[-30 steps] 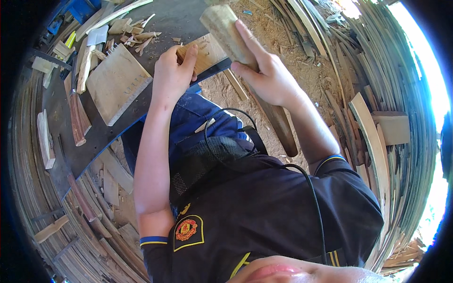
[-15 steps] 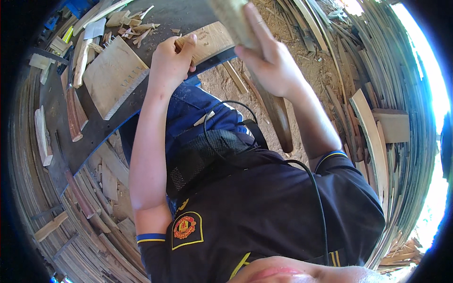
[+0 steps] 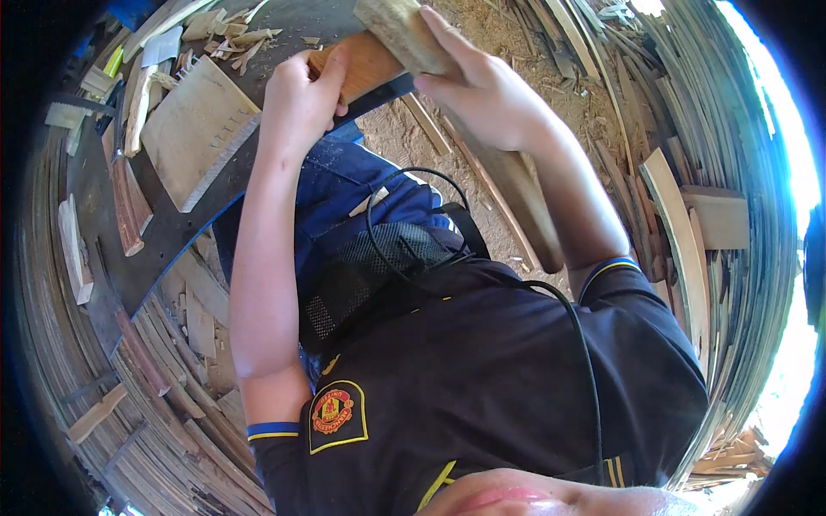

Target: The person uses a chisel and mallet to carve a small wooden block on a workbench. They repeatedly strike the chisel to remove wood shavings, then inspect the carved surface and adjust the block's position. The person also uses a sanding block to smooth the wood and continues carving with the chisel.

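While both hands, left (image 3: 297,99) and right (image 3: 482,90), grip wood pieces, a notched board (image 3: 194,129) lies beside.

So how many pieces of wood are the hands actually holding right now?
2. The left hand grips a reddish block on the dark bench; the right hand holds a pale block above it. Others may be hidden.

Only label: red/yellow shield badge (image 3: 333,414) on dark shirt (image 3: 516,387) chest, lower centre.
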Demonstrator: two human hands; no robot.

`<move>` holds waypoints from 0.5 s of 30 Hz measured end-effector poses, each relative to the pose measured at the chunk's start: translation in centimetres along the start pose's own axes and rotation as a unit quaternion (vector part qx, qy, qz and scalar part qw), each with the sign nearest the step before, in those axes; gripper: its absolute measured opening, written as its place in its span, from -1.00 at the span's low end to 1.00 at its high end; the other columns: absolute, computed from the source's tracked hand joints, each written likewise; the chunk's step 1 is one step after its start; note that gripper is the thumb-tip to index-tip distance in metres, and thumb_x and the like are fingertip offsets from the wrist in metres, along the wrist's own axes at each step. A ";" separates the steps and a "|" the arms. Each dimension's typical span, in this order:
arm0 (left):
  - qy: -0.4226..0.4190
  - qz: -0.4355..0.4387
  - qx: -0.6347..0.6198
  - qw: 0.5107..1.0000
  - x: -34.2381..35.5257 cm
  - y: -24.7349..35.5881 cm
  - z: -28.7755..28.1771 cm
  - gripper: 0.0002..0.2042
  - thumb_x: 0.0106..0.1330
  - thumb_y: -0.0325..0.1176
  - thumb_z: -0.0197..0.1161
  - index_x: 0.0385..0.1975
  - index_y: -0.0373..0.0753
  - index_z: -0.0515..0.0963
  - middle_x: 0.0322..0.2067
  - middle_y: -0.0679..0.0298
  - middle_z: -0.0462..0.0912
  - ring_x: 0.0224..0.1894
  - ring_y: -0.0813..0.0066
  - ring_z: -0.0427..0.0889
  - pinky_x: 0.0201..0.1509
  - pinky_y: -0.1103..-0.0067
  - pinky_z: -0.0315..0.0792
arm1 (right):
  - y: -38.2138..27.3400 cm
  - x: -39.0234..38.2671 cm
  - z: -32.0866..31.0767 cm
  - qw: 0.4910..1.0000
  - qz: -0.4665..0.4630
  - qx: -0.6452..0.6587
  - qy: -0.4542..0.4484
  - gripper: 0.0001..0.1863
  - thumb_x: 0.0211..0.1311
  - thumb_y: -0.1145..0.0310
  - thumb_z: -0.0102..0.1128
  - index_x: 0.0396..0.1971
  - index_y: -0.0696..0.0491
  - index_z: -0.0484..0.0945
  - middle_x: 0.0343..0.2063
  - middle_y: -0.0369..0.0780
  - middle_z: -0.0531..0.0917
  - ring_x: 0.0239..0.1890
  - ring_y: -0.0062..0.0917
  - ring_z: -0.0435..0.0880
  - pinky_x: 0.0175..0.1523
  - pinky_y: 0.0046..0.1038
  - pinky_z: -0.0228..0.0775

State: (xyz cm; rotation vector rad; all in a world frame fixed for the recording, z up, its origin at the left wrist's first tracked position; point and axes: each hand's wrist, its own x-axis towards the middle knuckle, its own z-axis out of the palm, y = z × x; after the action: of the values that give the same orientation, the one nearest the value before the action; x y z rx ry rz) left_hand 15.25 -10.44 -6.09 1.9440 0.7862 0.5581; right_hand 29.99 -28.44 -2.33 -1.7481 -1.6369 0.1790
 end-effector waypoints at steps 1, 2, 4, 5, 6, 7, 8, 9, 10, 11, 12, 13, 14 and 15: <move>0.004 0.001 0.001 1.000 -0.1 0.0 0.0 -0.52 0.45 0.03 0.19 -0.28 -0.39 0.63 -0.67 0.27 0.61 -0.68 0.57 0.58 -0.59 0.61 0.42 | 1.0 -0.2 0.2 0.993 -0.106 -0.010 0.049 -0.13 0.36 0.46 0.18 0.54 0.11 -0.13 0.19 0.20 0.52 0.24 -0.13 0.58 0.22 -0.32 0.42; 0.008 0.002 0.003 1.000 -0.2 0.2 -0.1 -0.52 0.45 0.03 0.19 -0.28 -0.39 0.63 -0.68 0.27 0.61 -0.68 0.57 0.58 -0.59 0.60 0.42 | 1.7 0.3 -0.5 0.998 -0.038 0.048 0.013 -0.13 0.35 0.45 0.19 0.53 0.12 -0.10 0.24 0.19 0.48 0.28 -0.16 0.55 0.23 -0.36 0.40; 0.003 -0.007 0.007 1.000 -0.5 0.8 -0.1 -0.52 0.44 0.03 0.19 -0.28 -0.39 0.63 -0.68 0.27 0.62 -0.68 0.57 0.58 -0.57 0.60 0.44 | 0.8 0.7 -0.5 0.996 -0.021 0.076 0.043 -0.13 0.35 0.44 0.19 0.53 0.13 -0.12 0.23 0.19 0.49 0.27 -0.14 0.55 0.24 -0.36 0.40; -0.005 -0.007 0.015 1.000 -0.5 0.6 -0.2 -0.53 0.44 0.03 0.19 -0.28 -0.39 0.63 -0.68 0.27 0.62 -0.68 0.56 0.58 -0.57 0.60 0.44 | 0.6 0.8 -0.2 0.994 -0.012 0.089 0.057 -0.12 0.35 0.43 0.20 0.53 0.13 -0.12 0.22 0.20 0.49 0.27 -0.13 0.56 0.24 -0.36 0.40; -0.012 -0.003 0.021 1.000 -0.2 0.4 -0.4 -0.53 0.44 0.03 0.19 -0.28 -0.39 0.63 -0.68 0.27 0.62 -0.68 0.56 0.58 -0.57 0.60 0.44 | 0.5 0.7 0.0 0.997 0.015 0.071 0.037 -0.12 0.36 0.42 0.20 0.53 0.13 -0.13 0.22 0.21 0.49 0.28 -0.11 0.55 0.25 -0.36 0.39; -0.018 0.002 0.026 0.999 0.0 0.4 -0.4 -0.53 0.44 0.02 0.19 -0.28 -0.39 0.63 -0.67 0.26 0.62 -0.68 0.56 0.58 -0.56 0.59 0.45 | 0.6 0.5 0.3 0.998 0.042 0.052 0.017 -0.11 0.36 0.40 0.20 0.53 0.14 -0.14 0.22 0.22 0.48 0.28 -0.08 0.54 0.26 -0.35 0.38; -0.014 -0.007 0.031 0.999 0.0 0.6 -0.3 -0.53 0.44 0.03 0.18 -0.28 -0.39 0.63 -0.67 0.26 0.63 -0.68 0.55 0.59 -0.56 0.58 0.46 | 0.7 0.3 0.6 0.997 0.069 0.033 -0.003 -0.11 0.36 0.39 0.20 0.53 0.15 -0.14 0.22 0.22 0.48 0.28 -0.06 0.53 0.27 -0.35 0.37; -0.010 -0.004 0.028 1.000 -0.1 0.5 -0.3 -0.53 0.44 0.03 0.18 -0.28 -0.39 0.63 -0.66 0.26 0.63 -0.68 0.55 0.59 -0.55 0.58 0.46 | 0.9 0.5 0.9 0.996 0.090 0.017 -0.024 -0.10 0.36 0.37 0.21 0.53 0.15 -0.15 0.22 0.23 0.47 0.29 -0.03 0.52 0.28 -0.35 0.36; -0.007 -0.001 0.025 1.000 -0.2 0.4 -0.2 -0.53 0.44 0.03 0.18 -0.28 -0.38 0.63 -0.66 0.26 0.64 -0.68 0.55 0.59 -0.55 0.58 0.47 | 1.3 0.4 0.4 0.997 0.071 0.014 -0.025 -0.12 0.37 0.42 0.18 0.53 0.15 -0.16 0.28 0.21 0.42 0.35 -0.08 0.45 0.34 -0.38 0.29; -0.003 0.003 0.022 1.000 -0.3 0.3 -0.2 -0.53 0.44 0.03 0.18 -0.28 -0.38 0.64 -0.66 0.26 0.64 -0.68 0.55 0.58 -0.54 0.58 0.47 | 2.1 0.8 0.3 0.999 -0.011 0.040 0.012 -0.13 0.38 0.44 0.17 0.53 0.15 -0.16 0.30 0.20 0.40 0.37 -0.10 0.43 0.36 -0.39 0.27; -0.004 0.001 0.020 1.000 -0.4 0.1 -0.1 -0.53 0.44 0.04 0.17 -0.27 -0.38 0.64 -0.64 0.25 0.65 -0.66 0.56 0.59 -0.53 0.59 0.49 | 2.3 1.4 0.5 0.993 -0.087 0.069 0.046 -0.13 0.38 0.46 0.16 0.53 0.14 -0.17 0.32 0.19 0.38 0.39 -0.13 0.40 0.37 -0.41 0.25; -0.003 0.003 0.024 1.000 -0.3 -0.1 -0.2 -0.53 0.44 0.04 0.17 -0.27 -0.38 0.64 -0.64 0.24 0.65 -0.66 0.56 0.60 -0.52 0.58 0.49 | 2.1 1.1 0.2 0.993 -0.040 0.096 0.049 -0.13 0.38 0.50 0.15 0.54 0.13 -0.18 0.38 0.15 0.32 0.43 -0.19 0.35 0.39 -0.43 0.20; -0.003 0.004 0.028 1.000 -0.2 -0.2 -0.3 -0.52 0.44 0.04 0.17 -0.27 -0.38 0.64 -0.63 0.24 0.65 -0.66 0.56 0.60 -0.52 0.58 0.49 | 1.6 1.0 0.0 0.991 0.006 0.125 0.054 -0.12 0.37 0.55 0.14 0.54 0.11 -0.19 0.43 0.11 0.26 0.46 -0.25 0.29 0.42 -0.46 0.15; -0.006 0.009 0.030 1.000 -0.1 -0.1 -0.4 -0.52 0.44 0.04 0.17 -0.26 -0.38 0.64 -0.63 0.23 0.66 -0.65 0.56 0.60 -0.52 0.58 0.50 | 2.2 0.6 0.5 0.994 -0.039 0.097 0.044 -0.11 0.36 0.54 0.16 0.55 0.11 -0.18 0.44 0.09 0.25 0.47 -0.28 0.28 0.42 -0.45 0.14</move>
State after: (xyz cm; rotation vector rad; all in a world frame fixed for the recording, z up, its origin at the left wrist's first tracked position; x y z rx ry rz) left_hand 14.90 -10.27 -6.05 2.0080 0.7875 0.5392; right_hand 31.57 -27.50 -3.76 -1.5236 -1.5673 0.2138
